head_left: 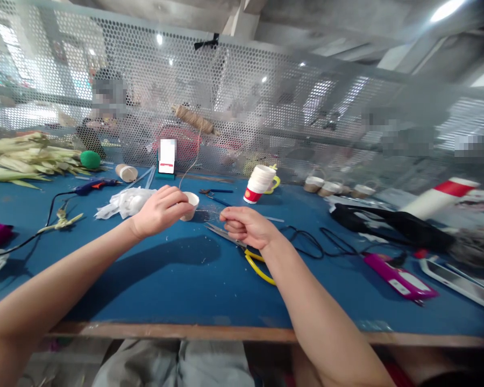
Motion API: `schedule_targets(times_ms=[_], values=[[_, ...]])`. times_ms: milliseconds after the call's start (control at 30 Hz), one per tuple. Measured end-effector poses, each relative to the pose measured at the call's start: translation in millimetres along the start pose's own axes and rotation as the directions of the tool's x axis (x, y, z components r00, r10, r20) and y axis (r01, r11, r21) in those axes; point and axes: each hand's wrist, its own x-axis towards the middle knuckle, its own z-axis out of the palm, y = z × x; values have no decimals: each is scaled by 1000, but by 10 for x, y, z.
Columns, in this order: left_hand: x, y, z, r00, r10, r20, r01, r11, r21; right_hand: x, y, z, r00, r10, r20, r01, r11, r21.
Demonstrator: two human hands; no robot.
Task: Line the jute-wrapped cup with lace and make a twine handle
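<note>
My left hand (161,209) is closed around a small white paper cup (190,205), held just above the blue table (177,279). A thin twine strand (189,166) runs up from the cup to a spool of brown twine (193,119) on the mesh screen. My right hand (246,226) is pinched shut a little to the right of the cup; what it pinches is too thin to make out. Yellow-handled scissors (250,258) lie on the table under my right hand.
A stack of paper cups (260,184), small woven baskets (331,187), a blue glue gun (92,185), dried husks (28,158), white plastic bags (123,201), black cables (314,244), a pink tool (399,277) and a black bag (387,223) lie around. A person sits behind the perforated screen (266,107).
</note>
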Motion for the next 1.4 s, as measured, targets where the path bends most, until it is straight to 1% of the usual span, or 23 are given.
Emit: schedule_targets(times_ms=[133, 233, 300, 367, 400, 433, 467, 500, 533, 567, 600, 633, 667, 700, 767, 833, 867, 900, 1000, 1200, 1300, 1367, 1400], values=[[-1, -15, -8, 999, 40, 3, -40, 999, 37, -2, -7, -11, 1000, 0, -2, 0, 1000, 12], [7, -14, -12, 1000, 5, -2, -5, 1000, -8, -5, -11, -11, 1000, -4, -3, 4, 1000, -2], [26, 10, -13, 994, -105, 20, 106, 988, -108, -11, -10, 0, 1000, -25, -18, 25, 999, -37], [56, 54, -11, 940, -326, 100, 341, 900, -272, -28, -10, 21, 995, -84, -54, 77, 990, -114], [74, 81, -8, 867, -463, 183, 497, 786, -368, -40, -10, 34, 987, -138, -81, 122, 977, -176], [90, 107, -5, 754, -583, 302, 652, 607, -455, -53, -12, 46, 973, -207, -105, 174, 950, -259], [106, 131, -2, 614, -648, 451, 773, 376, -511, -68, -14, 58, 952, -281, -120, 223, 907, -357], [119, 149, 2, 474, -646, 598, 841, 132, -524, -81, -17, 68, 928, -351, -122, 262, 851, -455], [128, 162, 5, 360, -592, 721, 863, -83, -499, -92, -20, 74, 908, -404, -112, 287, 793, -538], [135, 169, 7, 288, -519, 804, 857, -235, -459, -99, -22, 77, 896, -432, -99, 296, 749, -592], [137, 170, 8, 260, -465, 846, 847, -310, -431, -101, -24, 74, 894, -438, -92, 296, 734, -612], [136, 166, 9, 270, -453, 849, 848, -305, -433, -98, -25, 67, 901, -423, -96, 290, 752, -592], [131, 157, 9, 315, -490, 813, 857, -222, -466, -91, -26, 55, 914, -392, -108, 278, 797, -536], [123, 144, 9, 396, -555, 732, 857, -64, -511, -82, -27, 40, 931, -347, -118, 259, 851, -457], [100, 109, 10, 632, -628, 454, 760, 388, -522, -59, -29, 5, 962, -245, -121, 204, 939, -277], [71, 69, 11, 849, -499, 175, 527, 771, -357, -43, -35, -23, 981, -166, -99, 151, 978, -144], [56, 50, 10, 917, -390, 88, 399, 881, -253, -39, -38, -31, 986, -141, -84, 132, 986, -103], [42, 33, 9, 958, -283, 34, 285, 944, -164, -38, -41, -33, 990, -119, -69, 114, 991, -72], [13, 3, 0, 995, -85, -45, 84, 996, -27, -43, -47, -17, 999, -46, -25, 45, 999, -29], [6, -22, -34, 999, -36, -23, 34, 996, -79, -42, -50, 14, 999, -1, -36, 1, 1000, -13], [26, -1, -37, 997, -81, 19, 83, 986, -143, -36, -45, 10, 997, -45, -66, 42, 998, -41], [51, 40, -32, 977, -206, 54, 213, 947, -241, -42, -40, 15, 992, -89, -88, 81, 993, -88], [66, 66, -28, 945, -313, 90, 326, 893, -312, -49, -38, 23, 988, -118, -103, 105, 986, -129]])
